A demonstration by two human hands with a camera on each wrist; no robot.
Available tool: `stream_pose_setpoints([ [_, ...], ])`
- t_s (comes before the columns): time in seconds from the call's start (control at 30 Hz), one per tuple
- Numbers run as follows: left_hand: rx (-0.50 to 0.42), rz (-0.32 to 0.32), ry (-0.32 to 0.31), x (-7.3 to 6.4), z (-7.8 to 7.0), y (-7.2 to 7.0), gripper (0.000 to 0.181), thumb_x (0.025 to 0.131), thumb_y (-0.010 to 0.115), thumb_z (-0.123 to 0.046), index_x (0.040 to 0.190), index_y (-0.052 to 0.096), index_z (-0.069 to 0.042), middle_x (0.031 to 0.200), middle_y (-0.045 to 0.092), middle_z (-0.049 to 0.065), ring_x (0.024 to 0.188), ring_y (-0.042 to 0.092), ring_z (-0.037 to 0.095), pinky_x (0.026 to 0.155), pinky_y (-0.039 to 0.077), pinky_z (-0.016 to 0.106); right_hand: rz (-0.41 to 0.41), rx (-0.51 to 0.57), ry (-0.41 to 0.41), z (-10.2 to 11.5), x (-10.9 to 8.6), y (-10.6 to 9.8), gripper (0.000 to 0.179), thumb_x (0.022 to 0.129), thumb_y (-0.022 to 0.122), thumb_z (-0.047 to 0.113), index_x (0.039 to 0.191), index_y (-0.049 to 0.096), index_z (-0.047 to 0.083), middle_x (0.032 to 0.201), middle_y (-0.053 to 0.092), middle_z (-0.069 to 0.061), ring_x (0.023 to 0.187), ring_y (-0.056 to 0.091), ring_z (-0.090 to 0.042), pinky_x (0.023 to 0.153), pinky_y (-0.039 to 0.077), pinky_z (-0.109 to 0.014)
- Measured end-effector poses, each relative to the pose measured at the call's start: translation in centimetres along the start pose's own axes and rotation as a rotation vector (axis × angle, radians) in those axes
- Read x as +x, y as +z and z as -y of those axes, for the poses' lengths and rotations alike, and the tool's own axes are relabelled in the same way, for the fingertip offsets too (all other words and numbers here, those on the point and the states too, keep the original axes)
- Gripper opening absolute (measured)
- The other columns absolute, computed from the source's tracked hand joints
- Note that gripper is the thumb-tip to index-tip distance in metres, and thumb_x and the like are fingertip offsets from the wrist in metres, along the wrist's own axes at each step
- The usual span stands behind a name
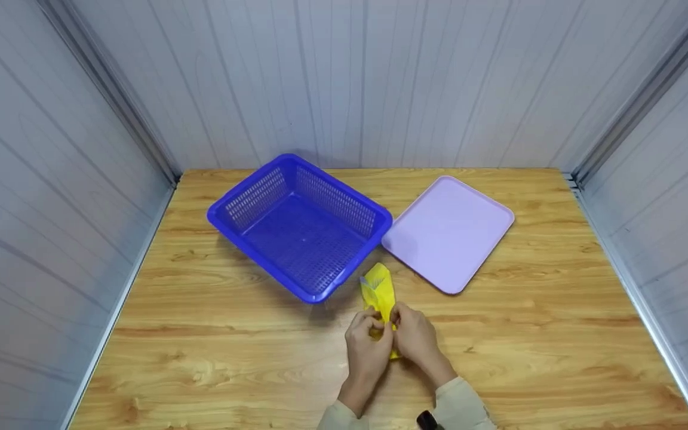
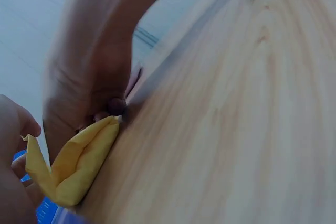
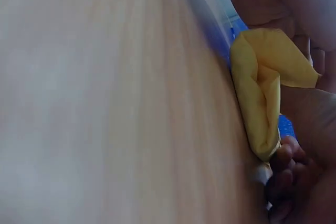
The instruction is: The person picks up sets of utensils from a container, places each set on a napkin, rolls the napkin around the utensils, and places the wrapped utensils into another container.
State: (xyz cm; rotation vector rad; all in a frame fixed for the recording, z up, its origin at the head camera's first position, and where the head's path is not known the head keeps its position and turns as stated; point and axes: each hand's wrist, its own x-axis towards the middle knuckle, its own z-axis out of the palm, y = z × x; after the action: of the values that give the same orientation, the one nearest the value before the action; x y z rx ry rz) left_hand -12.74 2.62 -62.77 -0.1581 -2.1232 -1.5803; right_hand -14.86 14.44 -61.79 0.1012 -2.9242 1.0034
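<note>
A soft, folded yellow piece (image 1: 384,294), cloth-like or a pouch, lies lengthwise on the wooden table with greyish marks near its far end. My left hand (image 1: 368,346) pinches its left side, fingers curled. Close against it, my right hand (image 1: 415,337) grips the right side with bent fingers. Both wrist views show the near end of the yellow piece (image 2: 79,177) folded into a loose open channel, touching the tabletop. The hands cover its middle in the head view, and most fingertips are hidden there.
A blue plastic basket (image 1: 224,230) with perforated walls stands behind and left of the hands. Beside its right corner lies a flat pink-lilac tray (image 1: 448,233). Pale panel walls (image 1: 350,83) enclose the wooden table (image 1: 218,358) at the back and sides.
</note>
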Motion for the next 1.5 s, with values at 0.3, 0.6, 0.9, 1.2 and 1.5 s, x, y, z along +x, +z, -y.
stream_pose_setpoints([
  [0.3,0.028,0.027,-0.037,-0.5,0.1,1.4,0.024,0.072,0.076,0.004,0.063,0.058,-0.01,0.087,0.067,0.001,0.105,0.065,0.03,0.096,0.047,0.037,0.227,0.043,-0.009,-1.2,0.8,-1.5,0.016,0.081,0.06,0.001,0.075,0.058,0.015,0.066,0.051,0.005,0.06,0.048,-0.013,0.052,0.038,-0.029],
  [0.6,0.155,0.103,0.021,-0.6,0.1,1.6,0.018,0.073,0.079,0.002,0.064,0.065,-0.005,0.093,0.067,0.005,0.117,0.056,0.039,0.1,0.043,0.043,0.691,0.695,-0.117,-3.7,1.5,-4.7,0.039,0.083,0.06,-0.008,0.12,0.048,-0.012,0.101,0.056,-0.016,0.084,0.052,-0.019,0.071,0.047,-0.022],
  [0.9,0.275,0.22,0.077,-0.4,-0.2,1.4,0.009,0.078,0.078,-0.007,0.072,0.075,-0.001,0.095,0.066,0.007,0.115,0.057,0.036,0.104,0.04,0.045,0.339,0.537,0.049,-2.6,1.1,-3.3,0.018,0.094,0.064,0.015,0.097,0.065,-0.003,0.073,0.058,-0.001,0.061,0.053,-0.009,0.053,0.043,-0.02],
  [1.2,0.407,0.377,0.108,0.2,-0.2,0.6,0.019,0.09,0.058,0.009,0.103,0.071,0.005,0.113,0.061,0.016,0.11,0.058,0.029,0.1,0.044,0.039,0.052,0.263,0.115,-1.5,0.5,-1.9,0.016,0.09,0.065,0.005,0.075,0.066,0.006,0.056,0.054,0.004,0.048,0.053,-0.009,0.046,0.043,-0.023],
  [1.5,0.643,0.544,0.116,0.5,-0.2,-0.2,0.031,0.099,0.057,-0.016,0.129,0.064,-0.008,0.14,0.049,0.015,0.13,0.045,0.031,0.101,0.044,0.04,0.012,0.231,0.104,-1.3,0.6,-1.7,0.016,0.089,0.067,0.005,0.074,0.067,0.008,0.055,0.049,0.005,0.048,0.047,-0.009,0.045,0.039,-0.023],
])
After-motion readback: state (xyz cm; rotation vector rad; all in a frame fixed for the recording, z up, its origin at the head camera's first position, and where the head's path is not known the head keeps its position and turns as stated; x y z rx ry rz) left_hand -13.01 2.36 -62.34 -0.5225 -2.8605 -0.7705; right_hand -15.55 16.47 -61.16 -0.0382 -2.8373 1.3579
